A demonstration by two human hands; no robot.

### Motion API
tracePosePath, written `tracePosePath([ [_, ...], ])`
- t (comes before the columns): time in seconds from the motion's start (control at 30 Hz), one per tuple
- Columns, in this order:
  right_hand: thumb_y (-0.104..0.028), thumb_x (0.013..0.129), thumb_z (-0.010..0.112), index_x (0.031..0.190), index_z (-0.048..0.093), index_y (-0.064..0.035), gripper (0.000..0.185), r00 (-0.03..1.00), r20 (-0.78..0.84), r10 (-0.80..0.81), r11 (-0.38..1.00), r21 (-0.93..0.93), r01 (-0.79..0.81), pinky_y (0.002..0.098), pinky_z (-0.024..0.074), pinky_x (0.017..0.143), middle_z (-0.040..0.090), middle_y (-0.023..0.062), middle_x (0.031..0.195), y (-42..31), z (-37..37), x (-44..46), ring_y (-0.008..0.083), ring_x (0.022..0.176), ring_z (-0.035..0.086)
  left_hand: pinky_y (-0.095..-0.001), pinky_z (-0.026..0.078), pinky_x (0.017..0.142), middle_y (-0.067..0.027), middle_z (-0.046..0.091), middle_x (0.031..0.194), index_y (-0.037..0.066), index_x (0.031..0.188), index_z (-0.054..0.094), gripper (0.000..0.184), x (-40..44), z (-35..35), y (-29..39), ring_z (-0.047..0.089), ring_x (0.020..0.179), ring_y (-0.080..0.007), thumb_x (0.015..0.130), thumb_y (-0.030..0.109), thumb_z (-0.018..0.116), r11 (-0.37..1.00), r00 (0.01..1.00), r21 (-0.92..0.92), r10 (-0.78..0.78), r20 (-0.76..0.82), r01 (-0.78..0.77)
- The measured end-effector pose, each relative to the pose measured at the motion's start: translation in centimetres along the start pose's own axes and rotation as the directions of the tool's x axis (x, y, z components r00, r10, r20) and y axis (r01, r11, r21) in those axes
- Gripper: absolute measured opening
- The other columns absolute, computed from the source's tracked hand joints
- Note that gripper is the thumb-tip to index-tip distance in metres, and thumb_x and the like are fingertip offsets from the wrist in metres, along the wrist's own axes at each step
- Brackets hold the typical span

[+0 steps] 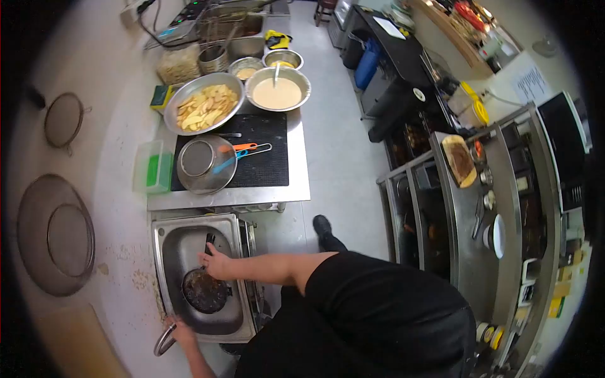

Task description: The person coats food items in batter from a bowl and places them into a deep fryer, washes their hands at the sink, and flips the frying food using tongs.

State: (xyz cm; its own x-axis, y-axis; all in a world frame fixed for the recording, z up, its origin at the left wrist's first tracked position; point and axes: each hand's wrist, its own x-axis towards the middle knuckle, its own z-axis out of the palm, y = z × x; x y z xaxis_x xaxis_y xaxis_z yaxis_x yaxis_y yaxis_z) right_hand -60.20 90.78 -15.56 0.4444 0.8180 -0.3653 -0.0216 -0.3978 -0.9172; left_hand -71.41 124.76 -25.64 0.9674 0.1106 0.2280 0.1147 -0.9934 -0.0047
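Inside the rectangular stainless-steel sink (165,277) lies a round, dark, stained pan (207,292). Above the sink's basin, the right hand (217,262) grasps a slim black handle (210,239). At the sink's near corner, the left hand (181,333) is at a curved silver metal tube (164,341); whether its fingers close round it, I cannot tell. Beyond the sink, a round lid (217,181) carrying utensils sits before a metal bowl of pale-yellow slices (169,115).

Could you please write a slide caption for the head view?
Right hand on a black handle, left hand at a curved faucet, with a dark round pan in the metal sink.
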Motion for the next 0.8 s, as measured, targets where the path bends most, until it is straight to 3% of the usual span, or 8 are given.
tracePosePath([
  [0.1, -0.036, 0.081, 0.059, 0.109, 0.064, -0.0071, 0.040, 1.000, 0.024, -0.013, 0.823, -0.567, 0.024, 0.0420, 0.0469, 0.085, 0.060, 0.0120, 0.115, -0.5, -0.9, -2.4, 0.0334, 0.101, 0.059, -0.0426, 0.040, 0.092, -0.0154, 0.061, 0.107, 0.005, 0.114, 0.060, 0.036, -1.3, -6.1, 9.0, 0.056, 0.098, -0.0353, 0.081, 0.018, 0.063, 0.933, 0.905, 0.082, 0.314, 0.287, -0.350],
  [0.17, -0.030, 0.083, 0.060, 0.108, 0.065, -0.0083, 0.034, 0.992, 0.061, 0.108, 0.973, -0.209, -0.093, 0.0412, 0.0460, 0.089, 0.057, 0.0130, 0.122, -4.8, -2.5, -5.8, 0.0350, 0.100, 0.059, -0.0377, 0.042, 0.090, -0.0130, 0.059, 0.113, 0.001, 0.117, 0.057, 0.043, -1.3, -6.0, 11.9, 0.056, 0.098, -0.0305, 0.083, 0.027, 0.065, 0.560, 0.701, -0.598, 0.042, 0.712, 0.573],
  [0.27, -0.025, 0.084, 0.060, 0.115, 0.061, -0.0083, 0.035, 0.958, 0.126, -0.256, 0.795, 0.592, 0.135, 0.0418, 0.0429, 0.095, 0.053, 0.0153, 0.127, -5.9, -2.8, -8.6, 0.0339, 0.111, 0.054, -0.0406, 0.041, 0.093, -0.0142, 0.052, 0.123, 0.006, 0.124, 0.052, 0.053, -1.5, -7.8, 15.8, 0.052, 0.107, -0.0331, 0.079, 0.029, 0.069, 0.861, 0.595, -0.096, -0.260, 0.761, 0.499],
  [0.37, -0.025, 0.081, 0.062, 0.124, 0.054, -0.0098, 0.046, 0.941, -0.220, -0.257, 0.415, -0.904, -0.098, 0.0516, 0.0307, 0.103, 0.044, 0.0184, 0.135, -4.1, -2.4, -15.1, 0.0352, 0.127, 0.037, -0.0434, 0.040, 0.096, -0.0154, 0.044, 0.134, 0.011, 0.131, 0.046, 0.065, -4.1, -10.0, 18.2, 0.048, 0.116, -0.0357, 0.076, 0.032, 0.072, 0.801, 0.508, 0.487, -0.598, 0.620, 0.348],
  [0.4, -0.026, 0.081, 0.062, 0.126, 0.052, -0.0101, 0.049, 0.901, -0.266, -0.341, 0.101, -0.964, -0.247, 0.0535, 0.0282, 0.105, 0.042, 0.0191, 0.136, -3.9, -2.2, -15.7, 0.0354, 0.130, 0.034, -0.0472, 0.039, 0.097, -0.0180, 0.036, 0.138, 0.014, 0.132, 0.045, 0.066, -4.8, -10.7, 17.5, 0.041, 0.122, -0.0379, 0.075, 0.033, 0.072, 0.889, 0.773, 0.313, -0.449, 0.448, 0.335],
  [0.47, -0.028, 0.078, 0.063, 0.117, 0.060, -0.0092, 0.043, 0.993, -0.105, -0.046, 0.880, -0.474, -0.009, 0.0578, 0.0186, 0.107, 0.039, 0.0228, 0.137, -3.1, -2.6, -15.8, 0.0361, 0.131, 0.032, -0.0555, 0.033, 0.100, -0.0204, 0.021, 0.146, 0.017, 0.135, 0.042, 0.067, -6.5, -8.6, 15.4, 0.021, 0.134, -0.0393, 0.077, 0.036, 0.068, 0.976, 0.966, 0.015, -0.217, 0.139, 0.217],
  [0.6, -0.031, 0.079, 0.058, 0.114, 0.062, -0.0081, 0.042, 0.768, -0.410, -0.491, 0.035, -0.891, -0.453, 0.0664, 0.0200, 0.101, 0.038, 0.0218, 0.138, -5.3, -1.8, -26.3, 0.0376, 0.131, 0.030, -0.0605, 0.030, 0.099, -0.0200, 0.021, 0.146, 0.019, 0.136, 0.040, 0.067, -7.0, -11.3, 17.6, 0.019, 0.134, -0.0397, 0.078, 0.040, 0.066, 0.831, 0.756, 0.270, -0.556, 0.346, 0.487],
  [0.8, -0.019, 0.083, 0.051, 0.098, 0.061, 0.0029, 0.029, 0.264, -0.385, -0.885, 0.404, -0.915, 0.018, 0.0620, 0.0205, 0.105, 0.031, 0.0316, 0.137, -3.7, -7.3, -37.4, 0.0435, 0.133, 0.023, -0.0757, 0.019, 0.091, -0.0243, 0.012, 0.148, 0.020, 0.140, 0.032, 0.075, -5.1, -15.9, 25.8, 0.008, 0.134, -0.0479, 0.078, 0.054, 0.059, 0.632, 0.638, 0.087, -0.767, -0.070, 0.770],
])
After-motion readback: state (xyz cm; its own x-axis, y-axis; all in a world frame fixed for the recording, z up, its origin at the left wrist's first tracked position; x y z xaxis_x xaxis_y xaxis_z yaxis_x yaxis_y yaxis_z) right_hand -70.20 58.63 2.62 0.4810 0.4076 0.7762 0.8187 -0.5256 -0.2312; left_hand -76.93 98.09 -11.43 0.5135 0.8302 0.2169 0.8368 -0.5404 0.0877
